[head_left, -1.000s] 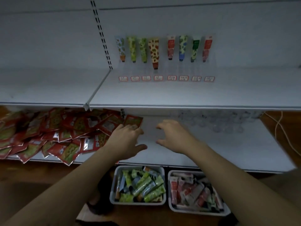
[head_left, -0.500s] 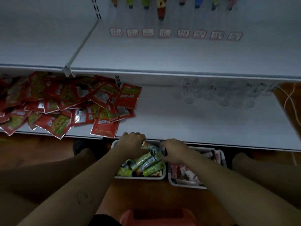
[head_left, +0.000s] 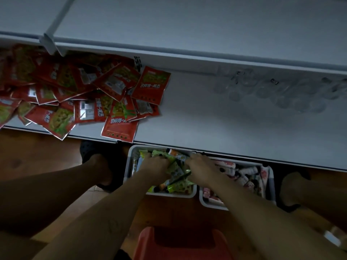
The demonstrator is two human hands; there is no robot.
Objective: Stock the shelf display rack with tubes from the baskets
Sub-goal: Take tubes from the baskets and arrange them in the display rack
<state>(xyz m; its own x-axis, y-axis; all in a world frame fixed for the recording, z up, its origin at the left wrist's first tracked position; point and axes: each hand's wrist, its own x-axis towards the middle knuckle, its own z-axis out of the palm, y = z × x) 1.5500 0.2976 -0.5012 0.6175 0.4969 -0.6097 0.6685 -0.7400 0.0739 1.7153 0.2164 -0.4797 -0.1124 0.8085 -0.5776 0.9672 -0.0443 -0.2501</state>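
Observation:
Two white baskets stand on the floor under the lower shelf. The left basket (head_left: 129, 166) holds several green tubes (head_left: 178, 185). The right basket (head_left: 270, 186) holds red and white tubes (head_left: 247, 177). My left hand (head_left: 155, 165) and my right hand (head_left: 200, 166) are both down in the left basket, fingers curled among the green tubes. Whether either hand grips a tube is hidden by the knuckles. The display rack with hanging tubes is out of view above.
A heap of red snack packets (head_left: 78, 91) covers the left of the lower shelf (head_left: 216, 124). Clear plastic pieces (head_left: 277, 91) lie at its back right. The upper shelf (head_left: 187, 30) juts out above. A red stool (head_left: 184, 243) is below me; my feet flank the baskets.
My hands dropped from the lower shelf into the left basket and now dig deeper among the green tubes. My view tilted down, so the hanging tubes left the frame.

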